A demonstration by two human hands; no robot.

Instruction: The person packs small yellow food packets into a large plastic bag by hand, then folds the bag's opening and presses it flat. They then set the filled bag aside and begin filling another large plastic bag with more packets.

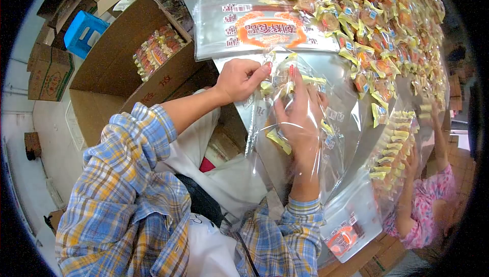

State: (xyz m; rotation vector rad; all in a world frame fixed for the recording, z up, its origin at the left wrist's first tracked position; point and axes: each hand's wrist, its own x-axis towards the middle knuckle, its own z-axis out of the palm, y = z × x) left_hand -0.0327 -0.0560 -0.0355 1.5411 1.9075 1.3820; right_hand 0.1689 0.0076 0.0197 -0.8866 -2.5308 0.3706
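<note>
My left hand (240,79) is closed, thumb and forefinger pinching the far corner of a clear plastic bag (338,139). My right hand (301,111) reaches inside this bag, which spreads around my wrist and forearm. Its fingers curl over several small wrapped snacks (285,81) with yellow-edged wrappers, partly hidden by the hand and the shiny film. Another yellow wrapper (279,140) shows beside my right wrist. Just beyond both hands lies a flat stack of printed clear bags (270,30) with orange and red lettering.
Loose wrapped snacks (377,27) cover the table's far right. A cardboard box (109,65) on the left holds a filled snack pack (159,51). A blue plastic container (91,32) stands behind it. At right, a co-worker in a pink sleeve (428,200) handles a snack row (395,149).
</note>
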